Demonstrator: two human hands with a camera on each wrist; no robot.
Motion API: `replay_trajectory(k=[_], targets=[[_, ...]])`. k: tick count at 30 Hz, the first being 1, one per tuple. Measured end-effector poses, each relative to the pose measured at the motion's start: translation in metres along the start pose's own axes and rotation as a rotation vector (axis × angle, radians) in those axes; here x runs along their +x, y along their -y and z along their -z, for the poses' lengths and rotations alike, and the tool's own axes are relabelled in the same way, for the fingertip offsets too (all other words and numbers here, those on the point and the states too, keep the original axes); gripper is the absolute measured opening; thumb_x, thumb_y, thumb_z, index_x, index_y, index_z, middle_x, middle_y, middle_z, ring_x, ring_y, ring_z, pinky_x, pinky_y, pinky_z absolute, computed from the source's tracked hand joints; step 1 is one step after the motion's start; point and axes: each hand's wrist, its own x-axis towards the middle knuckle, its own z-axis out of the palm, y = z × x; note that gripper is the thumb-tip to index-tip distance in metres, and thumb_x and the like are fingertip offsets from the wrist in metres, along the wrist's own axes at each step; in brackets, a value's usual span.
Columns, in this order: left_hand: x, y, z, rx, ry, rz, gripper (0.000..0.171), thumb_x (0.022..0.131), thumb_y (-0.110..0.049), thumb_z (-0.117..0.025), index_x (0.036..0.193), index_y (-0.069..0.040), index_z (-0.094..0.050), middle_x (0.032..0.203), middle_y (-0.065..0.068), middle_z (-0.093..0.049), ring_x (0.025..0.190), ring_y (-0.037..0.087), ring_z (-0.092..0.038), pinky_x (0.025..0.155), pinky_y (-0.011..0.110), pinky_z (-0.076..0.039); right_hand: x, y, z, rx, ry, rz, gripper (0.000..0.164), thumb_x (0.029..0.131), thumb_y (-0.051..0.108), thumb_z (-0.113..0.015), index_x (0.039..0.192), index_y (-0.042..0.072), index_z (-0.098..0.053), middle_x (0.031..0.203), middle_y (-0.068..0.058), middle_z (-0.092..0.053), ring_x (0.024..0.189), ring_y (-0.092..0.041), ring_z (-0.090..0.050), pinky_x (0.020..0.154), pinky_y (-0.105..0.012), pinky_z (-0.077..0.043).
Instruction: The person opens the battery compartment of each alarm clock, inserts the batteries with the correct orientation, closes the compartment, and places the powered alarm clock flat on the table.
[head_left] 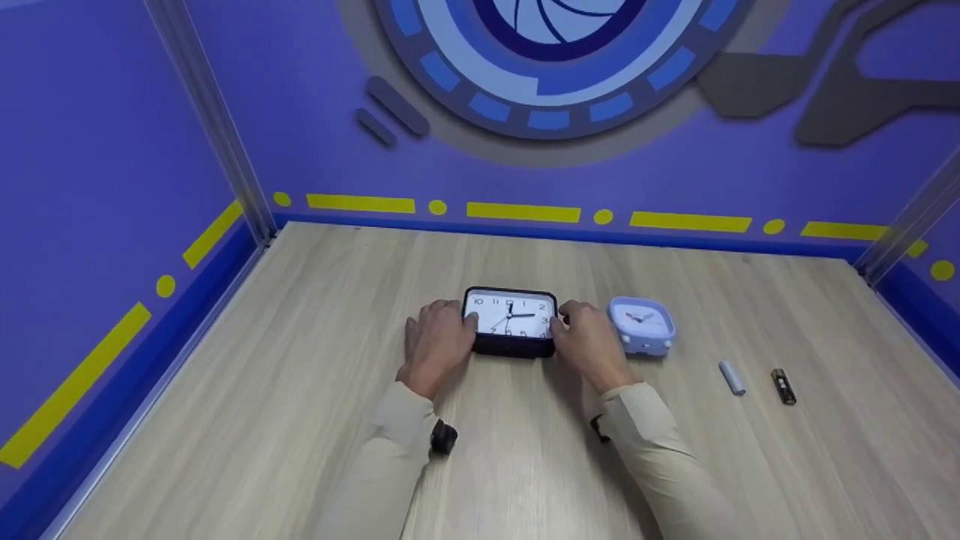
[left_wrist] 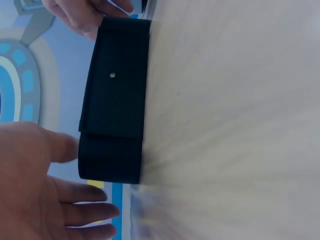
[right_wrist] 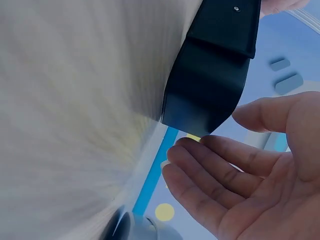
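Note:
A black rectangular alarm clock with a white face lies face up on the wooden table. My left hand holds its left end, the thumb at the edge of the face. In the left wrist view the other visible fingers reach out nearly straight past that end. My right hand grips the opposite end, thumb on the face's edge and fingertips curled by the case. A small screw shows on the clock's black side. The clock's underside is hidden.
Just right of my right hand is a small lavender alarm clock. Farther right lie a grey battery and a black battery, apart from each other. Purple panels wall in the table at the back and sides.

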Motion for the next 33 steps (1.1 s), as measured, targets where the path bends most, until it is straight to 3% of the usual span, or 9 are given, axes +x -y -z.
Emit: replay_trajectory(k=[4,11,18,33], targets=[[0.0004,0.0013,0.0007,-0.006,0.013,0.017,0.039,0.11,-0.03,-0.053,0.123,0.0,-0.074,0.125,0.019,-0.071,0.122,0.04,-0.063,0.099,0.063,-0.044,0.0002,-0.0007,0.0002,-0.018,0.01,0.006,0.027,0.1,0.01,-0.068,0.115,-0.011,-0.071,0.106,-0.025,-0.073,0.093,-0.036,-0.07,0.084,-0.053,-0.055],[0.0015,0.0042,0.0002,-0.04,-0.007,-0.008,0.033,0.108,-0.019,-0.054,0.086,-0.002,-0.072,0.096,0.018,-0.075,0.098,0.041,-0.072,0.08,0.06,-0.052,-0.0007,-0.0018,-0.0022,-0.017,0.023,0.015,0.026,0.1,0.006,-0.065,0.115,-0.014,-0.069,0.109,-0.028,-0.073,0.093,-0.036,-0.07,0.085,-0.053,-0.055],[0.0016,0.0044,0.0013,-0.014,0.029,-0.006,0.033,0.11,-0.02,-0.051,0.093,-0.001,-0.072,0.099,0.018,-0.073,0.102,0.04,-0.07,0.089,0.063,-0.049,-0.0025,0.0007,-0.0034,-0.037,0.037,0.003,0.016,0.099,0.006,-0.064,0.105,-0.009,-0.068,0.099,-0.023,-0.072,0.084,-0.032,-0.066,0.079,-0.053,-0.054],[0.0007,0.0062,0.0051,-0.007,0.077,-0.034,0.032,0.109,-0.019,-0.05,0.094,0.0,-0.07,0.102,0.02,-0.073,0.104,0.043,-0.069,0.094,0.064,-0.046,-0.0071,0.002,0.0014,-0.061,0.047,0.006,0.015,0.096,0.008,-0.063,0.1,-0.005,-0.067,0.09,-0.017,-0.069,0.077,-0.03,-0.062,0.074,-0.053,-0.053]])
